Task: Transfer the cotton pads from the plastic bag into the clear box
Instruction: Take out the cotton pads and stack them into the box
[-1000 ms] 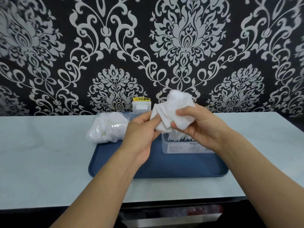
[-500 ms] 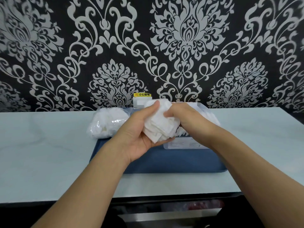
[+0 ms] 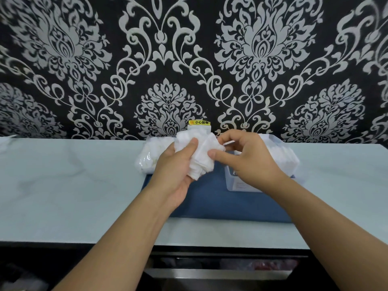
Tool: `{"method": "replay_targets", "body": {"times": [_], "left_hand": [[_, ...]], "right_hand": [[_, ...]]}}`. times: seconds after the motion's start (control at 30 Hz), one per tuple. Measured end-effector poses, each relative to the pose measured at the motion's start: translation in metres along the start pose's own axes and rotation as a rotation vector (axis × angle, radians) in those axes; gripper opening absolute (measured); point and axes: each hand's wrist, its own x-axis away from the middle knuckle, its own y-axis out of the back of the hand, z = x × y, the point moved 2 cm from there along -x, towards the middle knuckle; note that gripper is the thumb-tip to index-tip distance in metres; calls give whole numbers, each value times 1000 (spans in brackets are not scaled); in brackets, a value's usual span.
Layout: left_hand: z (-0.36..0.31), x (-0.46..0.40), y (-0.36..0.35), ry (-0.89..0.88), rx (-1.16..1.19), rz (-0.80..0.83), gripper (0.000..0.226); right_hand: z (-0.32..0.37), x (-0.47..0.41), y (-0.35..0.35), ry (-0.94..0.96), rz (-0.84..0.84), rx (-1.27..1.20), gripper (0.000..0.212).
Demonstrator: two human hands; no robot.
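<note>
My left hand grips a loose stack of white cotton pads from below, thumb pressed on top, above the blue tray. My right hand touches the stack's right side with thumb and fingertips; its fingers are spread. The clear box stands on the tray's right part, behind my right hand, with white pads inside. The plastic bag with more pads lies at the tray's back left, partly hidden by my left hand.
The tray rests on a pale marble counter against a black-and-silver patterned wall. A white wall socket with a yellow label sits just behind the pads. Below the counter's front edge is a dark shelf.
Both hands with the pad stack dropped from chest height to just over the tray. The left hand now carries the stack from below, and the right hand loosened to a fingertip touch.
</note>
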Motion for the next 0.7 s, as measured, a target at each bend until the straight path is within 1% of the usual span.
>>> {"method": "replay_targets", "body": {"times": [0.07, 0.1, 0.17, 0.23, 0.3, 0.37, 0.43, 0.5, 0.6, 0.7], "left_hand": [[-2, -1, 0, 8, 57, 4, 27], [-3, -2, 0, 8, 74, 3, 26], [-3, -4, 1, 9, 79, 1, 25], [-3, -6, 0, 34, 73, 21, 24], [-1, -7, -1, 99, 48, 66, 24], [0, -6, -2, 185, -21, 125, 27], [2, -5, -4, 230, -115, 195, 31], [4, -4, -7, 225, -176, 244, 34], [4, -3, -11, 223, -178, 245, 34], [5, -4, -12, 225, -167, 244, 29]], "right_hand": [[1, -1, 7, -7, -9, -45, 16], [2, -2, 12, -25, -12, -116, 15], [4, -3, 20, -95, 16, -345, 18], [4, -4, 28, -180, 65, -563, 26], [3, -8, 35, -240, 121, -749, 36], [5, -12, 39, -283, 207, -873, 41], [4, -14, 38, -344, 285, -878, 46], [1, -13, 33, -383, 320, -791, 50], [-2, -13, 29, -388, 304, -718, 36], [-4, -11, 34, -365, 303, -593, 34]]}}
